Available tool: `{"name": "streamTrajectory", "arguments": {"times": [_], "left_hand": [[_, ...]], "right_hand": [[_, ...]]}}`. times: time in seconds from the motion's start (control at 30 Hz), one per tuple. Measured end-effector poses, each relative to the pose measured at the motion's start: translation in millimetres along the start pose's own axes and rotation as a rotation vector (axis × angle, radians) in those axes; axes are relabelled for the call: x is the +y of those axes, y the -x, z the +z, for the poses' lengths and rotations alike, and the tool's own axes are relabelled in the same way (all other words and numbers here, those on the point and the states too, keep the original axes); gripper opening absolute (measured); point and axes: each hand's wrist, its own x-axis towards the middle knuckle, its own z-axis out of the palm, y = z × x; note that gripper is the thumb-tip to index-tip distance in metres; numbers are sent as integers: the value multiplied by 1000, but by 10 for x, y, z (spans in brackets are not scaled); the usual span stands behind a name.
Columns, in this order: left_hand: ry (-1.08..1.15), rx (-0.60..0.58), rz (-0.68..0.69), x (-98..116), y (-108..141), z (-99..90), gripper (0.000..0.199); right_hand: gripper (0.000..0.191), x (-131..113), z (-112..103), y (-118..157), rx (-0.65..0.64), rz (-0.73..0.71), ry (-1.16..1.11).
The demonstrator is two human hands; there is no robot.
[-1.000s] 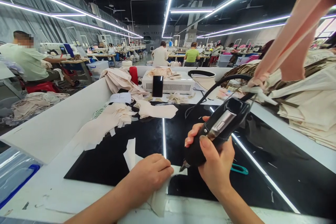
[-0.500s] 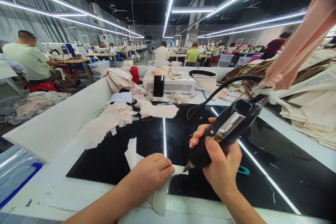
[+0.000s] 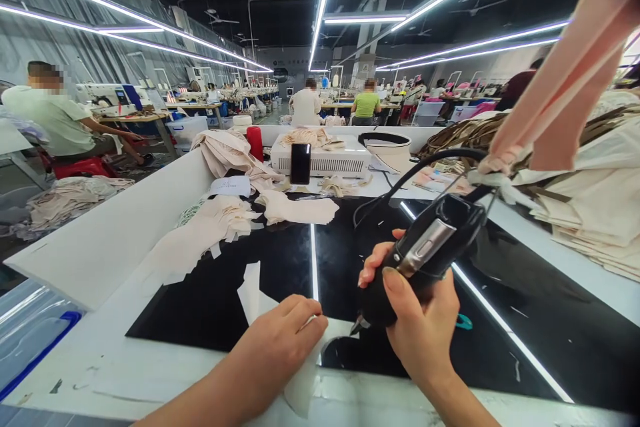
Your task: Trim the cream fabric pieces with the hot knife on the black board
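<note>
My right hand (image 3: 425, 313) is wrapped round a black corded hand-held cutter (image 3: 415, 253), held tilted. Its pointed metal tip (image 3: 358, 325) meets the edge of a white fabric piece (image 3: 337, 328). On that piece lies my left hand (image 3: 285, 340), its fingers closed and pressing or pinching the cloth. Part of the fabric droops over the near table edge, and another part stands up left of the hand. Below the fabric is a glossy black board (image 3: 200, 310). A knotted pink cloth strip (image 3: 545, 93) hangs beside the cutter's cable end.
Cream fabric pieces (image 3: 210, 230) lie at the board's far left. Behind it stand a phone (image 3: 301, 163), a white vented box (image 3: 340, 159) and a red thread cone (image 3: 255, 143). Stacked cloth (image 3: 595, 213) fills the right side. A teal tool (image 3: 464, 321) rests right of my right hand.
The cutter and my right hand have shifted slightly left and down. My left hand's fingers have bent a little differently on the fabric. The pink strip has swung left.
</note>
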Motion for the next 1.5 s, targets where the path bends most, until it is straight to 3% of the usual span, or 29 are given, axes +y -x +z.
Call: {"name": "streamTrajectory", "arguments": {"times": [0.33, 0.5, 1.07, 1.2, 1.4, 1.5], "left_hand": [[165, -91, -216, 76, 78, 97, 39], [178, -121, -215, 81, 44, 29, 33], [216, -61, -189, 47, 58, 14, 22], [199, -83, -181, 30, 71, 28, 24], [166, -215, -101, -144, -32, -25, 22], [138, -187, -15, -249, -117, -14, 17]], "right_hand": [[34, -72, -32, 107, -4, -3, 36], [35, -85, -39, 154, 23, 24, 46], [35, -126, 1, 202, 14, 3, 3], [25, -130, 21, 211, 6, -16, -2], [18, -88, 55, 172, 2, -35, 30], [21, -63, 102, 141, 27, -23, 48]]}}
